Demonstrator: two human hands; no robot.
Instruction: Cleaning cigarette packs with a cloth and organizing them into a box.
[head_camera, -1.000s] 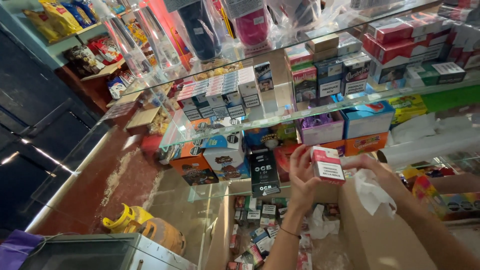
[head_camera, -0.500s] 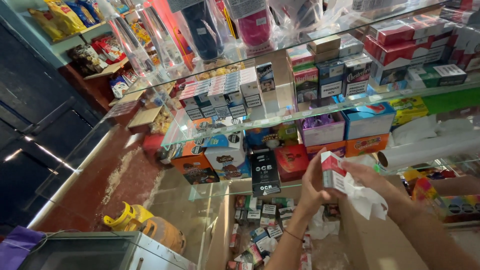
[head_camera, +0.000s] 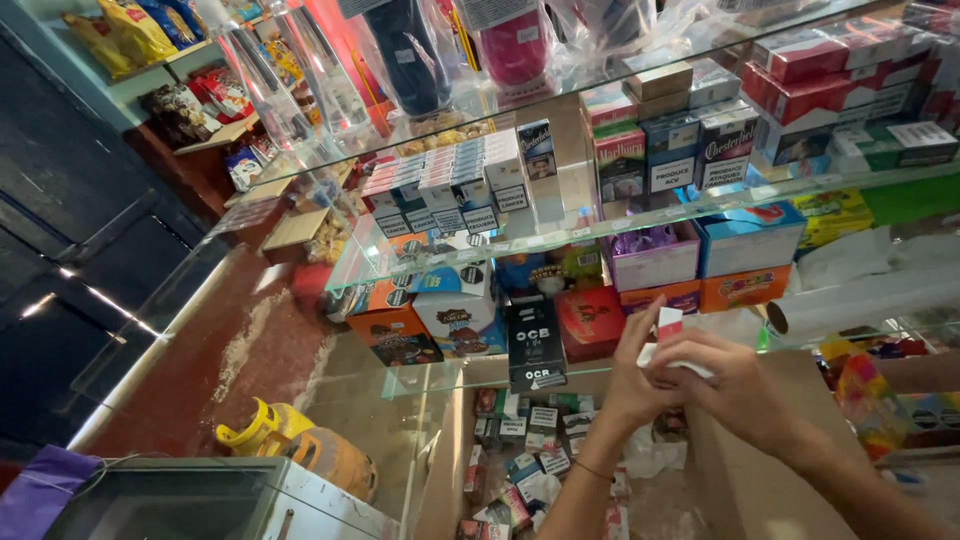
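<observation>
Both hands — left hand (head_camera: 632, 385) and right hand (head_camera: 735, 385) — close together around a small red-and-white pack (head_camera: 668, 325), fingers curled, below the glass shelf (head_camera: 560, 240).

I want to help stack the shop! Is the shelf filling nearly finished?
Done, it seems: small packs stand in neat rows on the glass shelf, with bigger boxes lined up below. In hand: the left hand and right hand together hold one red and white pack. Left: the cardboard box below holds many loose packs, so probably not nearly finished.
</observation>
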